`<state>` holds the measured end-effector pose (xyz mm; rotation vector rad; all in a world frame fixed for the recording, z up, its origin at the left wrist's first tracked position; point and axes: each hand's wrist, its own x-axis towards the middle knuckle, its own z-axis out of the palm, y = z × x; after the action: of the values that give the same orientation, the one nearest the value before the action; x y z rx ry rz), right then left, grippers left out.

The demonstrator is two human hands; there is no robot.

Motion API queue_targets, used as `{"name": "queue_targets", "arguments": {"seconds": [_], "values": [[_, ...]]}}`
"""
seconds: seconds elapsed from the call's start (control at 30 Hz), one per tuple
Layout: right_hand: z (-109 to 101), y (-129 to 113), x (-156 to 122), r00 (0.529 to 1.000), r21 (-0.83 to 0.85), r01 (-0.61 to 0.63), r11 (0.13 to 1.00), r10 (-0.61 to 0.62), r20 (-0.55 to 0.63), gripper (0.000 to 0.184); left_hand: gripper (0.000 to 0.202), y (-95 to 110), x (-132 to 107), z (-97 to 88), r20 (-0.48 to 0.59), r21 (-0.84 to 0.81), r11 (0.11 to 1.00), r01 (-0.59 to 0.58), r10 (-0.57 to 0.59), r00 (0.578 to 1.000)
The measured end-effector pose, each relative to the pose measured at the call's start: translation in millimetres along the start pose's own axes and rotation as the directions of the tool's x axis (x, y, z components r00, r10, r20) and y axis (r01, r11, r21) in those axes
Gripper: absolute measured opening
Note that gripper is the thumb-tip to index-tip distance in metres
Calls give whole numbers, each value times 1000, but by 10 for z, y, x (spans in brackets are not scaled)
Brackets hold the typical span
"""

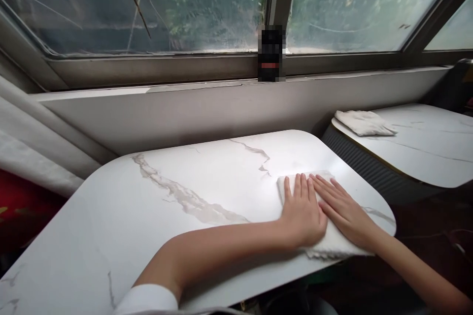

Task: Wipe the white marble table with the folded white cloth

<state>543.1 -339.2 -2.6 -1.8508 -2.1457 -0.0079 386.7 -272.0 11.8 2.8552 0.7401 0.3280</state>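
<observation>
A white folded cloth (328, 248) lies flat on the right part of a white marble-patterned table (218, 172). My left hand (303, 211) rests palm down on the cloth, its fingers stretched out toward the window. Beside it, my right hand (345, 209) also presses flat on the cloth, fingers extended and angled to the left, close against the left hand. Neither hand is wrapped around anything. Parts of the cloth under both palms are hidden.
On a second marble-patterned table (432, 152) at the right lies another folded white cloth (365, 123). A blurred black object (271, 54) stands on the window ledge (199, 83). White curtain fabric (33, 138) hangs at the left, above something red (25, 206).
</observation>
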Motion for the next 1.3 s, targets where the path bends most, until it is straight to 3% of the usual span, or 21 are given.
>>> {"name": "queue_targets", "arguments": {"seconds": [0.33, 0.43, 0.57, 0.7, 0.8, 0.9, 1.03, 1.2, 1.3], "values": [[92, 1384, 1624, 998, 30, 25, 999, -27, 62, 56, 60, -676, 1659, 240, -112, 53, 965, 255, -248, 962], [109, 1602, 1815, 999, 19, -3, 1000, 2, 35, 55, 59, -748, 1920, 260, -115, 68, 958, 277, -269, 956], [109, 1701, 1744, 999, 14, -18, 1000, 19, -30, 54, 58, -742, 2018, 280, -118, 85, 962, 261, -250, 961], [64, 1629, 1402, 999, -4, -27, 1000, 27, -46, 53, 59, -580, 1888, 301, -111, 74, 979, 192, -183, 977], [-4, 1465, 945, 997, -24, -49, 998, 48, -67, 53, 60, -300, 1636, 309, -89, 65, 990, 124, -118, 989], [-83, 1179, 382, 994, -59, -61, 996, 55, -98, 53, 61, 44, 1241, 277, -66, 73, 997, 39, -34, 997], [-145, 586, -256, 990, -111, -32, 993, 16, -137, 55, 62, 347, 576, 141, 4, 55, 995, -86, 86, 996], [-87, -166, -524, 989, -170, -24, 985, -2, -150, 62, 61, 283, -101, -55, 29, 28, 981, -192, 191, 981], [2, -325, -395, 992, -195, -24, 980, 0, -125, 64, 61, 114, -225, -106, 49, 24, 982, -188, 186, 981]]}}
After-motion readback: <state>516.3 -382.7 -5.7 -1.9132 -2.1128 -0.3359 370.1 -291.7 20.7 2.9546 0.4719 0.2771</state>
